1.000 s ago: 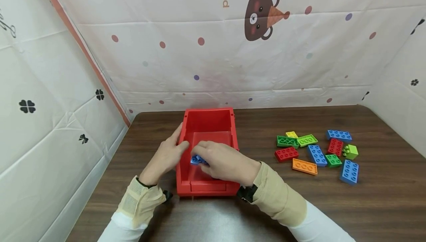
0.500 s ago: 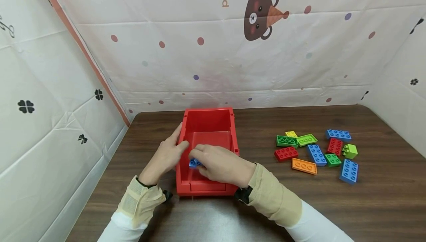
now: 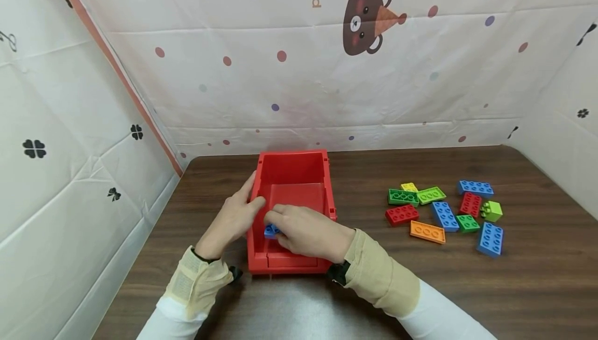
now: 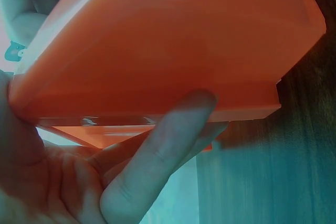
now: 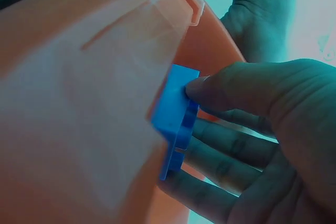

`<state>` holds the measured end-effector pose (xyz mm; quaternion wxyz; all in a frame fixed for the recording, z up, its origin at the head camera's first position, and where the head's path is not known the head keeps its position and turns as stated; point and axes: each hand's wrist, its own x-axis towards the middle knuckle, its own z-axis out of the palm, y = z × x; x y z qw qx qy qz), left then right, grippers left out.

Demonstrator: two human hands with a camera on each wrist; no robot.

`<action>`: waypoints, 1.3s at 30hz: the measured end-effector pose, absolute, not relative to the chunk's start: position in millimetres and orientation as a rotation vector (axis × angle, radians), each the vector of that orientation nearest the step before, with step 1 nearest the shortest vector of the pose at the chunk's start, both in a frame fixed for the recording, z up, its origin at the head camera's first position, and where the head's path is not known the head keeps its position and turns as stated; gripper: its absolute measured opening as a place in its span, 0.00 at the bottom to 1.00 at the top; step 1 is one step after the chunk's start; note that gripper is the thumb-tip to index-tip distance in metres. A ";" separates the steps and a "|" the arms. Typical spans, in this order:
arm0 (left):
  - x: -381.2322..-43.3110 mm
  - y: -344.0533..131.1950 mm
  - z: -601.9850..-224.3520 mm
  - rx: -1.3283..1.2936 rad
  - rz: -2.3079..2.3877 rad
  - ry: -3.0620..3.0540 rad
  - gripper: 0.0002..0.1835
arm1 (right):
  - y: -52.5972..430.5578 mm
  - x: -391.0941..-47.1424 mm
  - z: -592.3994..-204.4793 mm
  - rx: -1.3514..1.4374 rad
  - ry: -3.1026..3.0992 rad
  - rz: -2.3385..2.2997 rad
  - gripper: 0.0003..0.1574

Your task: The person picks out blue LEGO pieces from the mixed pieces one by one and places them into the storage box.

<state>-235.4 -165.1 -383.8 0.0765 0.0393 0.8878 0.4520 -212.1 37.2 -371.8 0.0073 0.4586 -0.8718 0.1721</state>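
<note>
A red plastic bin [image 3: 293,167] stands on the table in front of me. My left hand [image 3: 233,220] grips its left wall, the thumb over the rim and the fingers outside. In the left wrist view, fingers lie along the bin's outer side [image 4: 184,40]. My right hand [image 3: 312,232] reaches into the near half of the bin and pinches a blue toy brick [image 3: 270,232] near the left wall. Thumb and fingers hold that blue brick [image 5: 177,98] from both sides in the right wrist view. In the head view the right hand hides part of it.
To the right of the bin lies a loose group of toy bricks. Among them are a red brick [image 3: 402,215], an orange brick [image 3: 427,232], a blue brick [image 3: 490,239] and a lime brick [image 3: 491,211]. A printed cloth [image 3: 233,91] hangs behind the table [image 3: 364,288].
My right hand has shifted slightly left and towards me inside the bin, with the blue brick in its grasp. The left hand stays on the wall.
</note>
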 end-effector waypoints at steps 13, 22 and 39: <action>-236.5 -162.9 -383.0 0.133 1.351 2.675 0.41 | 34.5 -216.4 -377.8 1.434 -2.769 0.577 0.22; -235.8 -163.2 -383.1 0.131 1.343 2.677 0.41 | 31.5 -216.2 -382.3 1.437 -2.790 0.544 0.20; -233.7 -164.8 -382.1 0.127 1.351 2.662 0.41 | 25.6 -215.1 -390.2 1.464 -2.792 0.475 0.17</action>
